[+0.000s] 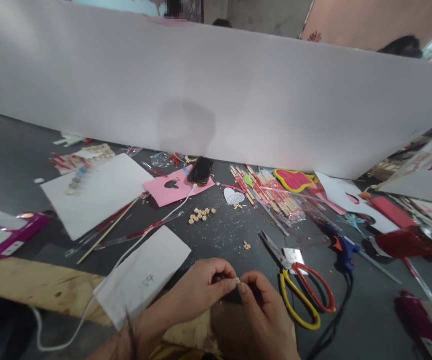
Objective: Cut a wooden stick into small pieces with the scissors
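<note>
Grip, both hands: left hand (196,287) and right hand (263,305) meet at the near edge of the dark grey bench (223,235), fingertips pinched together on one small tan wooden bead (237,281) held between them just above the surface.

Near right: scissors with one red and one yellow handle loop (298,280), blades open, lying just beside the right hand; a small square mirror tile (294,255) lies under the pivot.

Right: blue hot-glue gun with orange trigger (343,247), black cord trailing toward the near edge.

Near left: white folded paper sheet (144,275), touching the left wrist; a white cable (155,225) crosses it and runs to a black smartphone (200,170) resting on a pink foam sheet with heart cut-out (174,189).

Middle: loose heap of tan wooden beads (200,215); a few more (246,245) lie nearer the hands.

Far middle: bundle of thin wooden sticks in clear wrap (272,195).

Far: long white board (216,95), upright across the bench, hiding everything behind.
</note>
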The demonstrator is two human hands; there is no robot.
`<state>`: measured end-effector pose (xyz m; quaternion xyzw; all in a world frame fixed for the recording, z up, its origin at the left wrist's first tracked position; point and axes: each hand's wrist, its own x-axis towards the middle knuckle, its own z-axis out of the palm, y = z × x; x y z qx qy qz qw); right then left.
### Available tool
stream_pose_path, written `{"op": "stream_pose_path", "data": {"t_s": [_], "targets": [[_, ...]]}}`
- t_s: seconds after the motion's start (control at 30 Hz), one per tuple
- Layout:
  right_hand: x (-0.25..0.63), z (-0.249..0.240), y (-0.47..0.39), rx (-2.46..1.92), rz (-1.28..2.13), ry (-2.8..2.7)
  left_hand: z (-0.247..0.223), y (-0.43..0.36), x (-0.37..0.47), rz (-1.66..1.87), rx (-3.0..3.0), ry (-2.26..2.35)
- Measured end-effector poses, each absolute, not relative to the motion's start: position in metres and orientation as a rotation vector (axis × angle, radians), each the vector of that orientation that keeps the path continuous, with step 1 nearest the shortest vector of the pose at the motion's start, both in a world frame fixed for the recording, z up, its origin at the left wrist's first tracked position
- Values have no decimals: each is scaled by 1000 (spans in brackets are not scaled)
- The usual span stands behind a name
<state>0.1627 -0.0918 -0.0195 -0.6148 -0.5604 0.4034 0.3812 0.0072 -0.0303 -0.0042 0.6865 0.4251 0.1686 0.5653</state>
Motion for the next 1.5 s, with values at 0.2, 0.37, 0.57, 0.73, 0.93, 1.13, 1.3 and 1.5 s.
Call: {"op": "stream_pose_path", "data": {"t_s": [0.2,0.37,0.57,0.73,0.93,1.13,1.3,1.5], "targets": [[162,-17,-91,-1563,1031,-1451,-1,-30,6,383,1629,995],[164,-20,-92,-1560,1050,-1423,1,-29,6,391,1627,985],[165,-21,-92,-1586,1033,-1463,2,-29,6,369,1682,984],[162,-14,-91,-1601,945,-1530,6,-31,6,362,1872,988],[163,-19,-91,-1630,956,-1482,10,-33,6,352,1974,1018],[166,-28,-90,-1599,1115,-1272,13,-37,7,389,2008,1141],[165,-27,-91,-1576,1145,-1235,11,-39,11,388,2045,1232],[163,-23,-90,-1574,1140,-1224,9,-38,13,414,2063,1259]]}}
